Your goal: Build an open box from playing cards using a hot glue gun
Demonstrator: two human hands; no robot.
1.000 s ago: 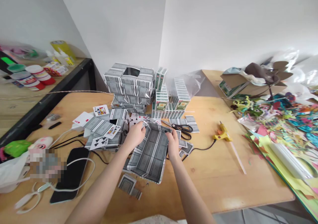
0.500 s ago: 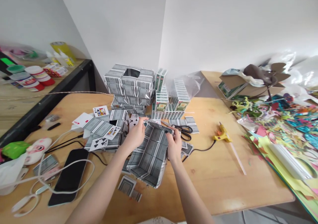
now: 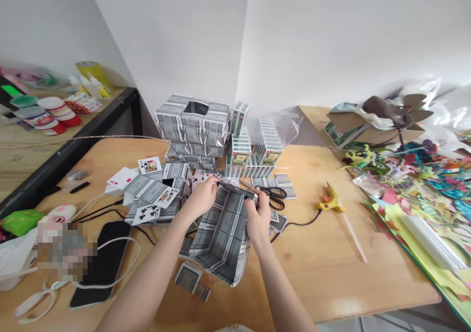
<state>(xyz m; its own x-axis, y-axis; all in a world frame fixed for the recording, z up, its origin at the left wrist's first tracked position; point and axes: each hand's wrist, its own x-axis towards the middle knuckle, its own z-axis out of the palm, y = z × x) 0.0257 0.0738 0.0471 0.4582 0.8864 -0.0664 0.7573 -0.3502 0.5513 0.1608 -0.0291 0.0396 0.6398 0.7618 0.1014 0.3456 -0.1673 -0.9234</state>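
Note:
Between my hands is an open box made of grey patterned playing cards (image 3: 225,229), its hollow inside facing me and its near end tilted down. My left hand (image 3: 203,197) pinches the far left corner of its rim. On the far right corner, my right hand (image 3: 258,214) grips the rim with the thumb on the inner side. Loose playing cards (image 3: 147,214) lie left of my left hand, over another card-covered piece. Black-handled scissors (image 3: 274,193) rest just beyond my right hand. Two small card pieces (image 3: 189,277) lie on the table below the box.
Stacked card-covered boxes (image 3: 195,125) and packs of cards (image 3: 253,150) stand at the back. A yellow glue gun (image 3: 331,200) with its cord lies to the right. A phone (image 3: 105,263) and white cables are at left. Paper scraps (image 3: 415,209) cover the right side.
The box has tipped slightly, its near end shifting a little toward me and to the right. Both hands keep their hold on the rim.

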